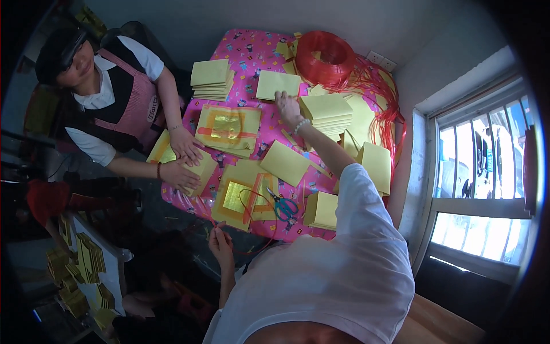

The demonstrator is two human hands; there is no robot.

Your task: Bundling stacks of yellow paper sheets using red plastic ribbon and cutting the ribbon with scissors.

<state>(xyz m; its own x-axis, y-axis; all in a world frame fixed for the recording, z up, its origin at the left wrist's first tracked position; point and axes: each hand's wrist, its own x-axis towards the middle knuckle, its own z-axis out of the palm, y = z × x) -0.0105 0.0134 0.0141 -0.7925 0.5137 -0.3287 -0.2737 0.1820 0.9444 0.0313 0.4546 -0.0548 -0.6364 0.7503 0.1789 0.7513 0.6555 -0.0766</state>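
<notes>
My right arm stretches across the pink patterned table, and my right hand (288, 107) has its fingers curled over the near edge of a small stack of folded yellow paper (277, 83). Close to my body, off the table's front edge, my left hand (221, 245) is closed in a pinch on a thin red plastic strand (256, 250). That strand loops up over yellow sheets with a gold foil square (237, 196). Teal-handled scissors (282, 206) lie beside those sheets. Another foil-faced yellow stack (228, 127) sits farther back.
A co-worker's hands (186, 160) press on yellow paper at the table's left side. A red strand coil (325, 57) stands at the back right, loose strands trailing down. More yellow stacks (326, 112) surround my right arm. A barred window (484, 160) is at right.
</notes>
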